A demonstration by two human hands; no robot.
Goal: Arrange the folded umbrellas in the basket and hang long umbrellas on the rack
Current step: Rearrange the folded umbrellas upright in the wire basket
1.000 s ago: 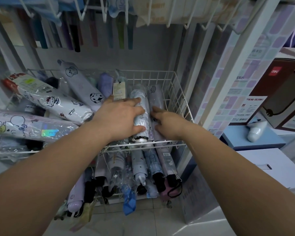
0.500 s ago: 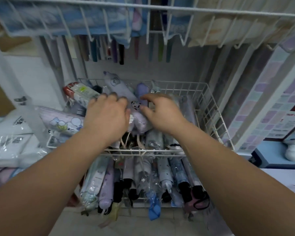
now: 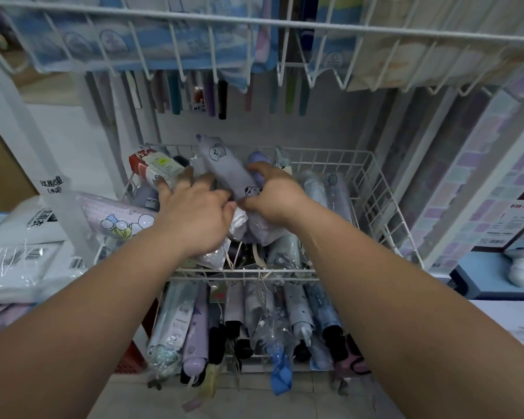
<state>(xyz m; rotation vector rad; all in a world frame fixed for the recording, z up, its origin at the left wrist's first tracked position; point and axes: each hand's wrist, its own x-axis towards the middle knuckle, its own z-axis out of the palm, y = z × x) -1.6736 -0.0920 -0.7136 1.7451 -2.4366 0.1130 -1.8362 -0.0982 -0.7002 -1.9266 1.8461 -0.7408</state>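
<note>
A white wire basket (image 3: 378,189) holds several folded umbrellas in clear wrappers. My right hand (image 3: 277,196) grips a lavender folded umbrella (image 3: 224,164) printed with puppy faces, which lies slanted across the pile. My left hand (image 3: 194,216) rests with spread fingers on the pile just left of it, fingertips near a red-and-white wrapped umbrella (image 3: 156,167). A pale purple umbrella (image 3: 115,216) with a bubble print pokes out over the basket's left side. Long umbrellas (image 3: 176,92) hang by their tips from the rack behind the basket.
A wire shelf (image 3: 254,28) with packaged goods hangs overhead. A lower basket (image 3: 245,325) holds several more folded umbrellas. Packaged white raincoats (image 3: 22,255) lie at the left. A blue shelf (image 3: 490,276) with a white item stands at the right.
Both hands moved from the right side of the basket to the middle. My right hand took hold of the lavender puppy umbrella. The view tilted up and came closer.
</note>
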